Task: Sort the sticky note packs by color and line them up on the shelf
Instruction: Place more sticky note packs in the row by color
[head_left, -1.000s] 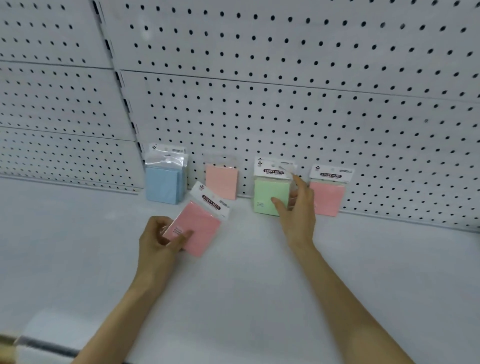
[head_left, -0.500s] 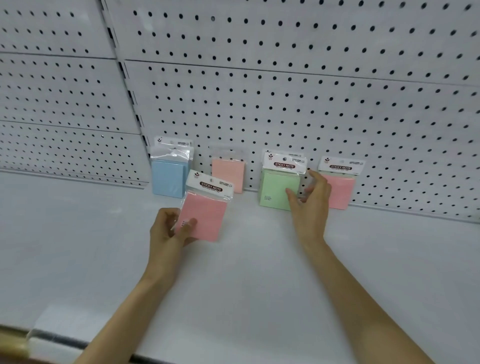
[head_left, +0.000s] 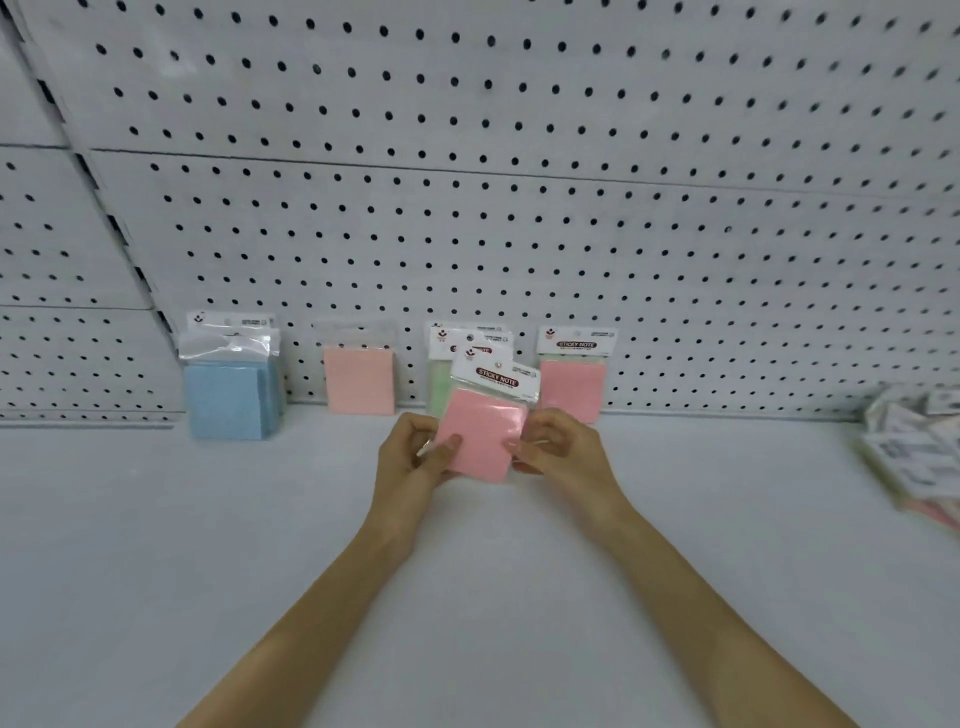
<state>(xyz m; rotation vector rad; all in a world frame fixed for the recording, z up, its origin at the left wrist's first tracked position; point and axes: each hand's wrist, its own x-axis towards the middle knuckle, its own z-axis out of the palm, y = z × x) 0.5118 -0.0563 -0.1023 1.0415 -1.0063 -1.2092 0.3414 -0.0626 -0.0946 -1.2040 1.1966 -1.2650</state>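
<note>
A: What is at the centre of the frame?

B: A square pink sticky note pack in clear wrap with a white header card (head_left: 480, 431), tilted a little, its header leaning toward the upper right. The left hand (head_left: 410, 460) pinches its lower left edge between thumb and fingers, and the right hand (head_left: 563, 447) grips its right edge. Both hands are closed on that one pack, holding it above the flat white shelf (head_left: 260, 545).

A: And behind it?

B: Four groups stand upright along the back of the shelf against the white perforated metal back panel (head_left: 519, 234). From left of frame: a stack of light blue sticky note packs (head_left: 231, 397); a single salmon-pink pack with its plain back showing (head_left: 359, 379); pale green sticky note packs (head_left: 440, 387), mostly hidden by the held pack; and a pink pack with a "STICKY NOTE" header (head_left: 571, 387), just right of the hands.

A: How many green ones?

B: I cannot tell; only a strip and the header tops show.

A: Anything else?

B: At the right edge of the frame lies a loose blurred heap of unsorted packs (head_left: 919, 457), well apart from the row.
</note>
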